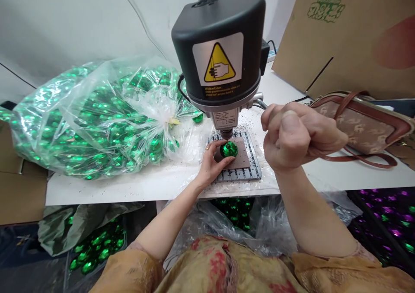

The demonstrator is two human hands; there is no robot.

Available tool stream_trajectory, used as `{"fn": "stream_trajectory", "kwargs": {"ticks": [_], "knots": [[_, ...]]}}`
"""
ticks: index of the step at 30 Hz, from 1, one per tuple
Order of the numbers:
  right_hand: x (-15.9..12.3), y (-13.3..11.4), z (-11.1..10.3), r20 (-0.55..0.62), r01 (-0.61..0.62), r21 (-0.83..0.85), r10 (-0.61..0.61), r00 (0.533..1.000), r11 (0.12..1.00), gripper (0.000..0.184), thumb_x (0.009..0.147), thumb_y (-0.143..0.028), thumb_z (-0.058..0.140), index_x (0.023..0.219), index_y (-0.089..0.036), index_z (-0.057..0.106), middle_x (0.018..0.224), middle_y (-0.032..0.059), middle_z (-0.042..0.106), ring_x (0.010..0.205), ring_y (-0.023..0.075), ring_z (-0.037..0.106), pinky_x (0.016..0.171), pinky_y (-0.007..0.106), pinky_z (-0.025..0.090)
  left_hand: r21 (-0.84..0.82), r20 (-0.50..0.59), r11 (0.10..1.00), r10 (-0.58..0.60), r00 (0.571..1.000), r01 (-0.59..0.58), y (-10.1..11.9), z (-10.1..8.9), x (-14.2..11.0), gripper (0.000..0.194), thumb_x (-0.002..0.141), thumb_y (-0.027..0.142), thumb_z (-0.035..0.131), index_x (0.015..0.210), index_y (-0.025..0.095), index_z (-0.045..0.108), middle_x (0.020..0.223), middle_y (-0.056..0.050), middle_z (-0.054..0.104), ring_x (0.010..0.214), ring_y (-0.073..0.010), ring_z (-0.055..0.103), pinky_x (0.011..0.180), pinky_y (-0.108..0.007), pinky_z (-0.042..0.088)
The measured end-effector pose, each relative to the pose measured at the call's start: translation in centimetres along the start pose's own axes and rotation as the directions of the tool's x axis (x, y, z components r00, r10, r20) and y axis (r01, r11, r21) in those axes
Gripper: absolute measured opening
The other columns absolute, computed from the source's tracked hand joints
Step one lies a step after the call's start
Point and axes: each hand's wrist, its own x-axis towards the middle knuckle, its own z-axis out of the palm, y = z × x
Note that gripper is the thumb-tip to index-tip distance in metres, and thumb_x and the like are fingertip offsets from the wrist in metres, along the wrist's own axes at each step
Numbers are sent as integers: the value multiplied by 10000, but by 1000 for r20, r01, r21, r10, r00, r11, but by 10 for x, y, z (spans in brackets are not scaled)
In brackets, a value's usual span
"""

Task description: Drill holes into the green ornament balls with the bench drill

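Observation:
A small black drill press (pixel 223 51) stands on the white table, its drill bit pointing down at a shiny green faceted ball (pixel 231 149). The thumb and fingers of my left hand (pixel 212 161) close round the ball's left side, holding it on a brownish square pad (pixel 243 159). Under the pad lies the press's grooved metal base plate (pixel 256 154), strewn with dark shavings. My right hand (pixel 292 135) is wrapped in a fist round the drill press lever (pixel 261 103), whose grip end is hidden inside the fingers. The bit's tip appears to meet the top of the ball.
A large clear plastic bag (pixel 97 120) of green balls fills the table's left side, with a loose green ball (pixel 197 117) beside it. At right sit a brown patterned handbag (pixel 363 120) and a cardboard box (pixel 350 38). Below the edge, a bin (pixel 97 250) holds green balls.

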Motion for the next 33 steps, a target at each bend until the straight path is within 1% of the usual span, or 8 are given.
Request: {"fn": "stream_trajectory", "kwargs": {"ticks": [10, 19, 22, 24, 26, 28, 30, 33], "knots": [[-15, 4, -11, 75, 76, 20, -78, 994, 997, 461, 819, -120, 551, 573, -192, 168, 488, -67, 254, 393, 40, 256, 420, 275, 327, 19, -9, 1000, 4, 1000, -4, 0, 1, -1, 479, 813, 430, 789, 1223, 254, 614, 1260, -79, 654, 1205, -269, 603, 1027, -404, 479], [46, -14, 23, -51, -296, -95, 292, 955, 950, 465, 855, -165, 612, 535, -221, 279, 474, -53, 259, 415, 75, 317, 424, 289, 261, 52, -121, 999, -3, 993, 9, 12, 1, -4, 442, 817, 408, 783, 1184, 225, 620, 1160, -80, 681, 1107, -244, 651, 959, -385, 520], [55, -11, 24, -6, -306, -100, 307, 952, 947, 450, 873, -163, 591, 544, -233, 292, 473, -47, 310, 429, 93, 301, 442, 302, 283, 139, -184, 981, 160, 970, -135, 26, 2, -27, 431, 814, 410, 783, 1149, 209, 602, 1067, -78, 672, 1011, -226, 660, 860, -354, 536], [55, -9, 23, -1, -299, -67, 299, 954, 952, 442, 877, -171, 587, 556, -245, 293, 469, -43, 323, 428, 109, 293, 443, 319, 277, 204, -50, 906, 388, 920, -371, 36, 7, -52, 450, 814, 431, 780, 1145, 194, 591, 1035, -88, 670, 952, -218, 656, 797, -337, 533], [53, -7, 22, 2, -292, -23, 292, 956, 956, 430, 874, -168, 592, 561, -252, 309, 465, -42, 331, 425, 115, 294, 440, 327, 261, 250, 180, 752, 583, 792, -610, 43, 13, -79, 425, 838, 459, 751, 1129, 189, 598, 1028, -103, 679, 902, -212, 647, 758, -333, 519], [51, -7, 23, -13, -281, 10, 281, 960, 960, 418, 867, -170, 610, 559, -250, 339, 457, -46, 342, 414, 108, 294, 432, 327, 244, 276, 351, 614, 652, 672, -740, 45, 16, -98, 424, 865, 518, 704, 1125, 196, 613, 1040, -108, 691, 892, -215, 638, 757, -341, 510], [50, -8, 23, -23, -271, 32, 272, 962, 962, 409, 861, -182, 630, 557, -241, 363, 452, -54, 355, 400, 91, 291, 418, 316, 234, 274, 392, 573, 667, 634, -772, 43, 13, -101, 470, 874, 572, 670, 1154, 198, 613, 1070, -112, 698, 945, -232, 639, 796, -356, 515], [50, -9, 23, -26, -283, 12, 284, 959, 959, 415, 878, -192, 608, 552, -224, 353, 458, -67, 351, 402, 57, 310, 419, 271, 248, 339, 263, 691, 582, 769, -639, 29, -10, -66, 310, 935, 448, 631, 1117, 199, 605, 1027, -88, 707, 969, -224, 646, 842, -362, 523]]}}
